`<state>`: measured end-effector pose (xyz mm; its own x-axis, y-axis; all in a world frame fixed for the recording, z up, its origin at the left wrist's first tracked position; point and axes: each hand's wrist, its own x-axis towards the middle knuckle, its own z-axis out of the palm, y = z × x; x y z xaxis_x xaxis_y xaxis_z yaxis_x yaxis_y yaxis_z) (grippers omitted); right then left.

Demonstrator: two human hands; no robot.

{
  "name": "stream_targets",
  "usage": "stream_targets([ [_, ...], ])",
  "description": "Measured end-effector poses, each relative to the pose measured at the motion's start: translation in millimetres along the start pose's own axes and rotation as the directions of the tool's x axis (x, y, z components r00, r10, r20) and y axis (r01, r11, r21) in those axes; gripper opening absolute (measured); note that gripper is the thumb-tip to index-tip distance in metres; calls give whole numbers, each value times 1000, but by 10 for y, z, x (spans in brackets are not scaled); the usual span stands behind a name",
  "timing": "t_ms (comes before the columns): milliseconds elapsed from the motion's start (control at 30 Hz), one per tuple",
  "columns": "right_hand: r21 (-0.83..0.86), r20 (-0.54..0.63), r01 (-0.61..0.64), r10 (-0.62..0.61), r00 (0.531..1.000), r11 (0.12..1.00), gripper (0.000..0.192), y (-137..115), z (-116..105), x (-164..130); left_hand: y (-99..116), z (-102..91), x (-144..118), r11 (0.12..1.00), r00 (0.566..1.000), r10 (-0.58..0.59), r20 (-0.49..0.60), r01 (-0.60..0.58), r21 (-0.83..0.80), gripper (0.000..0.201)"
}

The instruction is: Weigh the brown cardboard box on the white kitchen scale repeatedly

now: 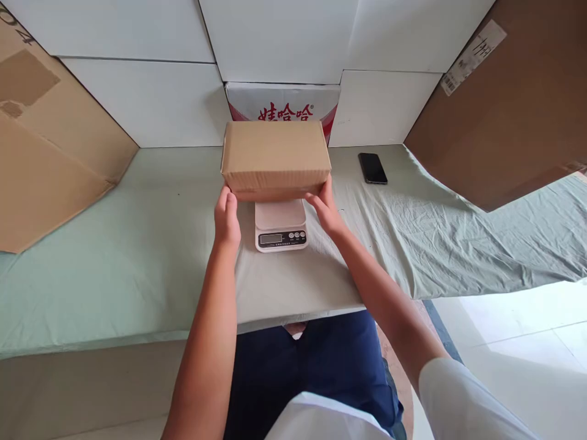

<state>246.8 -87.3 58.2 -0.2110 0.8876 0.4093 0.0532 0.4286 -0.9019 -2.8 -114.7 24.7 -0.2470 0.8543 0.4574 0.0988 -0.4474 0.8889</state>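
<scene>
A closed brown cardboard box (276, 153) is held between both hands at the rear of a white digital kitchen scale (280, 226), covering the back part of its platform; whether the box bears on the platform cannot be told from this angle. The left hand (227, 214) is at the box's lower left front corner, thumb upward; the right hand (324, 206) is at the lower right front corner, its thumb pointing in along the lower front. Both hands are partly closed about these corners, with some fingers hidden by the box. The scale's display (271, 239) and buttons (296, 235) face the person. Behind the box stands a carton with red lettering (285, 113), set against white panels (279, 40). A black smartphone (373, 168) lies to the right on the pale green cloth (137, 244). Large brown cardboard pieces stand at the left (55, 146) and right (504, 116).
</scene>
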Motion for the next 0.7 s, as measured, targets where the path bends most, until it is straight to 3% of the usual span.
stream_targets([
  [133,52,-18,-44,45,999,998,88,-59,-11,-468,185,21,-464,998,999,-51,-12,51,-31,74],
  [267,87,-26,-52,55,998,995,85,-104,15,-611,251,1,-726,997,997,-81,-15,81,-5,76],
  [700,68,-15,-58,59,998,996,81,-70,40,-571,172,-32,-669,994,994,-110,-16,110,3,77],
])
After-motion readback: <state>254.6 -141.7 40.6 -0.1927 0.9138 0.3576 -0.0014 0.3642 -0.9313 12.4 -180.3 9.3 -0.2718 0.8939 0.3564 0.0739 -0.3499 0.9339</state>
